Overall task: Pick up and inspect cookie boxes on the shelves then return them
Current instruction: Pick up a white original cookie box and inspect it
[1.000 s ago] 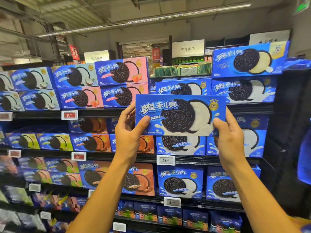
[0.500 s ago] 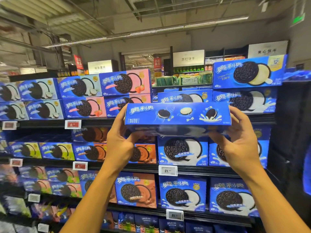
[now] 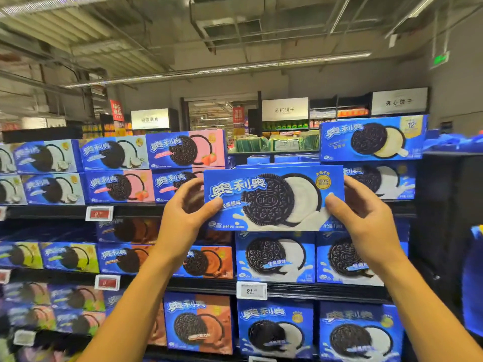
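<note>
Shelves [image 3: 198, 283] of cookie boxes fill the aisle; left hand [image 3: 188, 212] and right hand [image 3: 363, 215] grip a blue box [image 3: 274, 198] by its ends, front facing out.

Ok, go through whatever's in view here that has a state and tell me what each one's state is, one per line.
blue cookie box: held up off the shelf, front face to the camera, closed
left hand: grips the box's left end
right hand: grips the box's right end
shelved boxes: stacked on the shelves, fronts outward
white price tag: clipped to the shelf edge
</note>
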A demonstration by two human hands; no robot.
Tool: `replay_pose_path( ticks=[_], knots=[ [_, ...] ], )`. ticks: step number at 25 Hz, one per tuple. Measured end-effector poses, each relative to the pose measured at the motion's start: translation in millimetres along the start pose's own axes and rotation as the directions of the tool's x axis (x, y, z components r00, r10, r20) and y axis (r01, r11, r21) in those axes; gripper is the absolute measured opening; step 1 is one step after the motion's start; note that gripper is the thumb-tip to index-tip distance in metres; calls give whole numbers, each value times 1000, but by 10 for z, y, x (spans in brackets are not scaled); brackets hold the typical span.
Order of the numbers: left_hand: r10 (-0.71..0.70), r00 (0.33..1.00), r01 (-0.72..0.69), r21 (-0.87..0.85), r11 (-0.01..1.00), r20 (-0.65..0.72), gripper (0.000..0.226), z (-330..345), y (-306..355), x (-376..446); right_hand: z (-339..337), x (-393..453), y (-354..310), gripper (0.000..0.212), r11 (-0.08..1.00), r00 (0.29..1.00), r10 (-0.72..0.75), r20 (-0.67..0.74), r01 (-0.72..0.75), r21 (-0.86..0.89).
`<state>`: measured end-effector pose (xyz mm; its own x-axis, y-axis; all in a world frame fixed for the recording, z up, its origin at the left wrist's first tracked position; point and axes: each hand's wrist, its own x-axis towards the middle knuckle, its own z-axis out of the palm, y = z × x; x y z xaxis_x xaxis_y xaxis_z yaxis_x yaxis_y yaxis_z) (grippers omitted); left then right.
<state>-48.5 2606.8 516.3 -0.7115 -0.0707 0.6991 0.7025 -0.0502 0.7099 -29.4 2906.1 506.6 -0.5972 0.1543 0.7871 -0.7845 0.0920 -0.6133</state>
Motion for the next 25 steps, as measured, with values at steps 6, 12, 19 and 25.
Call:
replay_pose_path(
  ticks=[6,12,19,25],
  knots=[
    [54,998,-55,50,997,19,30,196,-22,595,40,497,92,28,990,994,40,-97,-52,-131],
    [155,987,-155,402,903,32,27,401,-44,1399,157,1158,222,17,892,981,-115,-154,34,-451],
    [244,968,-165,568,807,-65,30,572,-314,1714,232,1620,485,36,706,959,-194,-206,-9,-708],
    [244,966,-151,585,797,-83,45,644,-413,1793,237,1635,611,33,627,953,-199,-228,-55,-777]
  ],
)
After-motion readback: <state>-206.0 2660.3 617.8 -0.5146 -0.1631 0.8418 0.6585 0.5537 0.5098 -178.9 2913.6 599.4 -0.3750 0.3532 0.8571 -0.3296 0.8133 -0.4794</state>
